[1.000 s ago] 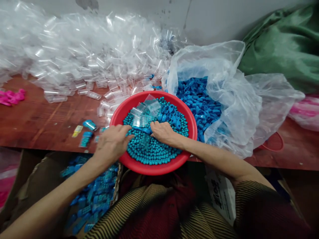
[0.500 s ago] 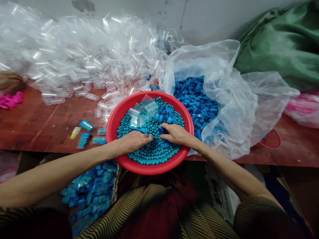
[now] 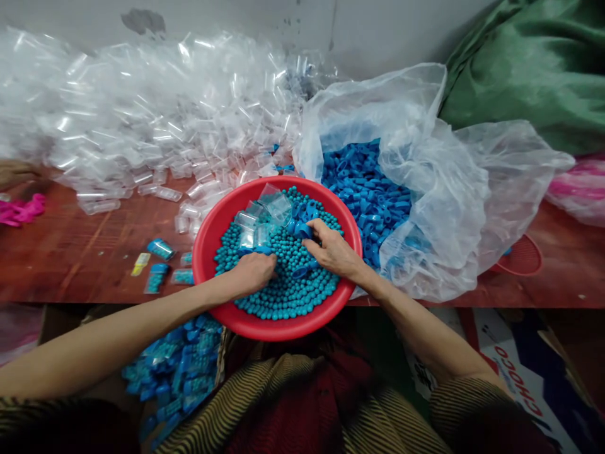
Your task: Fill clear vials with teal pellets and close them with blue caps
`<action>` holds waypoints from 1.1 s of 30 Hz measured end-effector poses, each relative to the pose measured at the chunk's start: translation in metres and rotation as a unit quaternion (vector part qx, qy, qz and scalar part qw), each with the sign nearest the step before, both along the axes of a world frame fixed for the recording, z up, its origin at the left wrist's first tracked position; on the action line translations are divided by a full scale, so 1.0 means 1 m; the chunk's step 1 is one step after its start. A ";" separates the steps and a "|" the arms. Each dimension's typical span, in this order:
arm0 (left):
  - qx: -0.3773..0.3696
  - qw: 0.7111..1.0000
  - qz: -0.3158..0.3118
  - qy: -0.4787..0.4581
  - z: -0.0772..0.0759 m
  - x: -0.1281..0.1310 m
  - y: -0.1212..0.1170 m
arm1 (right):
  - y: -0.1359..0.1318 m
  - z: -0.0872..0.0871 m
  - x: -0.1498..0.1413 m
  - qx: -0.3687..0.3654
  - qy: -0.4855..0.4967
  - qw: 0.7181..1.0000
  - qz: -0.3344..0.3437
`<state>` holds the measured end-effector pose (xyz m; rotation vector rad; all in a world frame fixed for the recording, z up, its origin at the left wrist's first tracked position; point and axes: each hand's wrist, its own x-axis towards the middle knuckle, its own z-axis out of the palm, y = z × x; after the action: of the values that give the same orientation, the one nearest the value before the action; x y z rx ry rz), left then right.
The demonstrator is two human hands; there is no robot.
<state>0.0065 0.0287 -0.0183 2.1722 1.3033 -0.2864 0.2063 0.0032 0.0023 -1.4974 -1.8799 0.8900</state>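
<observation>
A red plastic basin (image 3: 203,252) holds many round turquoise beads (image 3: 278,302). On the beads lie a few clear plastic tubes (image 3: 254,236) and several blue plastic caps. My right hand (image 3: 331,252), in the basin's right half, pinches a blue cap (image 3: 302,231) between thumb and fingers. Low over the beads at left of centre, my left hand (image 3: 255,274) is curled closed, its knuckles up; whatever its fingers hold is hidden. Just beyond it a blue piece shows beside the tubes.
Clear tubes (image 3: 189,107) form a large heap behind. A plastic bag (image 3: 439,189) of blue caps (image 3: 368,195) lies open at right. Bead-filled tubes (image 3: 155,277) lie left of the basin, with more in a box below. Another person's hand (image 3: 16,173) is at far left.
My right hand has closed on a blue cap and lifted it slightly. My left hand has drawn a little left and nearer to me. The view has shifted slightly.
</observation>
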 end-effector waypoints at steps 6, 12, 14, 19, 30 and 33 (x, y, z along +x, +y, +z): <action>-0.091 0.987 0.102 -0.087 -0.025 0.054 0.021 | -0.001 -0.002 0.002 0.033 0.019 0.995 -0.090; -0.257 0.922 0.164 -0.238 -0.019 0.046 0.031 | 0.008 -0.009 0.008 -0.089 0.143 0.982 -0.084; -0.338 0.866 0.196 -0.311 -0.015 0.033 0.031 | 0.010 -0.010 0.008 -0.077 0.138 0.985 -0.074; -0.421 0.759 0.255 -0.425 -0.008 0.014 0.026 | 0.009 -0.007 0.006 -0.166 0.193 0.966 -0.040; -0.320 0.819 0.208 -0.428 0.017 0.008 0.011 | -0.001 -0.007 -0.004 0.031 0.067 0.997 0.036; -0.283 0.844 0.203 -0.407 0.020 0.006 0.008 | -0.005 -0.009 -0.002 0.066 0.012 0.996 0.067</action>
<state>0.0125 0.0371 0.0017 1.2252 0.9563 0.3611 0.2043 -0.0015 -0.0066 -1.2905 -1.9991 0.8213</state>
